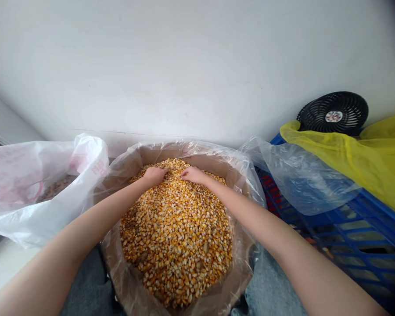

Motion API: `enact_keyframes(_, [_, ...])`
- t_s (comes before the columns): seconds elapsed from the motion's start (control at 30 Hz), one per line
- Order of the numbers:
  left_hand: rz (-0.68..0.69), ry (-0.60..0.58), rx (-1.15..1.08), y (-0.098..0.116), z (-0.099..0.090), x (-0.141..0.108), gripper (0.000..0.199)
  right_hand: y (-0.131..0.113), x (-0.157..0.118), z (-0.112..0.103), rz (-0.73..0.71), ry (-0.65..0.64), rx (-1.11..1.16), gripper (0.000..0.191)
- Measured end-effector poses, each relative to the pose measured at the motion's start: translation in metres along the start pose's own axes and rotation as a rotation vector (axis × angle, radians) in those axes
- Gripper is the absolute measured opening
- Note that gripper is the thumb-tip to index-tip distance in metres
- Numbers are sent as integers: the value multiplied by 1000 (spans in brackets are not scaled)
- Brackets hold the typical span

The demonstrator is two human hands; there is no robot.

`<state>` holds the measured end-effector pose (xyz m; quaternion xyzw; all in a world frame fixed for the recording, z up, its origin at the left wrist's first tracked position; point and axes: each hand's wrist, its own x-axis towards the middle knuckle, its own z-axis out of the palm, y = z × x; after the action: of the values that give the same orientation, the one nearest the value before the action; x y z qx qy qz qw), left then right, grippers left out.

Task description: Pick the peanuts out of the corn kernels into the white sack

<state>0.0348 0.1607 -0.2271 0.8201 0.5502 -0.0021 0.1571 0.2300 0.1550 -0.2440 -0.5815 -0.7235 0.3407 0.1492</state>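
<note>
Fingers (165,170) of both hands (155,175) (193,174) part-curled, touching corn (177,228).

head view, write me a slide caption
Two bare hands at the far side of corn kernels in a plastic-lined box, blue crate at right.

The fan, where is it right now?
In the head view, the fan is on the right, near the white wall, just behind the yellow net by the blue crate.

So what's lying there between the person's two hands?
Loose corn kernels fill the short stretch between the left hand and the right hand; the hands don't touch. The head camera's view shows this.
</note>
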Motion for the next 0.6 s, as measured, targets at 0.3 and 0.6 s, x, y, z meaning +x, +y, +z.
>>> enact_keyframes(0.3, [-50,-53,74,0,-6,3,28,-7,-5,-4,57,11,144,18])
enact_keyframes(0.6, [-124,-29,-242,-11,-10,8,23,-6,-9,-14,134,-127,549,25])
